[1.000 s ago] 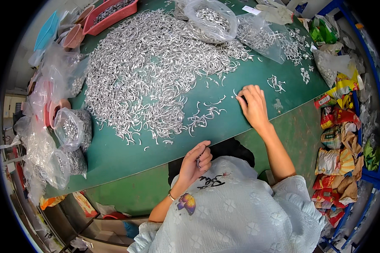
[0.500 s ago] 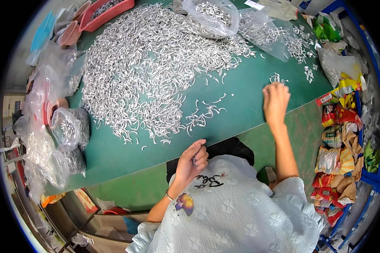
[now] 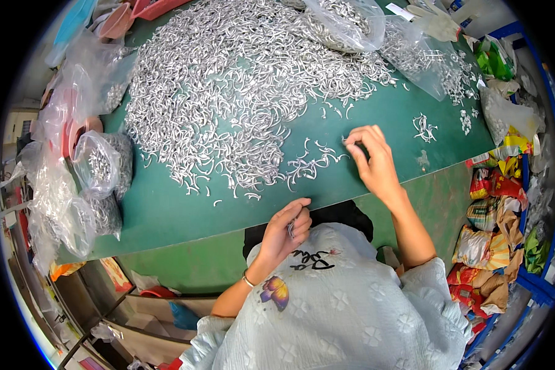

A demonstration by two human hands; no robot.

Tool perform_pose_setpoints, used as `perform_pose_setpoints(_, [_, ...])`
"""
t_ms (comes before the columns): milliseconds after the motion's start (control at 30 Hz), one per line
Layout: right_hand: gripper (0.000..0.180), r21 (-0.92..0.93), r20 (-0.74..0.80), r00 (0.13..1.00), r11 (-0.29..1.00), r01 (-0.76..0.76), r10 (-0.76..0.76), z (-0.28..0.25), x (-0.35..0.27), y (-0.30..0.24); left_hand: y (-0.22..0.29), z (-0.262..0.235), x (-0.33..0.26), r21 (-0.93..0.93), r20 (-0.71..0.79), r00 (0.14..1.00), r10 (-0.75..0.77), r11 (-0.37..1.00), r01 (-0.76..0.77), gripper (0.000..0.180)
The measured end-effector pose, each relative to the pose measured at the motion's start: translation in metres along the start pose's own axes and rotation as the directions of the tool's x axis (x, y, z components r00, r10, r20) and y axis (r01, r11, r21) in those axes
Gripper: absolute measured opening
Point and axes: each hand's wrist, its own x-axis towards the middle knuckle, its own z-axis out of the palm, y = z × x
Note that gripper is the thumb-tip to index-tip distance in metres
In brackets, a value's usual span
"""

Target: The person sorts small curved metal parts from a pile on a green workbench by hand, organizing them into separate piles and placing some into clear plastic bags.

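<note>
Across the smooth green desk point(image 3: 166, 229) spreads a heap of small curved silvery metal pieces point(image 3: 185, 68). The left hand point(image 3: 285, 235) curls around some at the near edge; whether the right hand's point(image 3: 376, 163) bent fingers pinch one, I cannot tell.

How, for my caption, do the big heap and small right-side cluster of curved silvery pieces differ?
The big heap holds very many pieces; the small cluster only a few. The big heap spreads over the left and middle; the small cluster lies toward the right. Both lie on the green table.
</note>
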Motion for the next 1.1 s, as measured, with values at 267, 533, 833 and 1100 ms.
perform_pose_setpoints(267, [0.015,0.219,0.325,0.917,0.962,0.165,-0.231,0.018,-0.023,-0.058,0.004,0.051,0.009,-0.07,-0.397,0.916,0.054,0.994,-0.089,0.03])
perform_pose_setpoints(533, [0.035,-0.153,0.284,0.939,0.958,0.243,-0.192,0.033,-0.002,-0.034,0.007,0.006,-0.007,0.011,-0.031,0.997,-0.069,0.998,0.07,0.038])
perform_pose_setpoints(833, [0.023,-0.209,0.114,0.989,0.971,0.115,-0.093,0.028,-0.011,-0.029,-0.002,0.012,-0.013,0.199,-0.221,0.975,0.019,0.98,0.026,0.035])
perform_pose_setpoints(1100, [0.013,-0.367,0.018,0.993,0.923,0.115,-0.117,0.038,-0.003,-0.031,0.001,-0.002,-0.016,0.052,-0.009,1.0,-0.001,0.999,0.002,0.031])
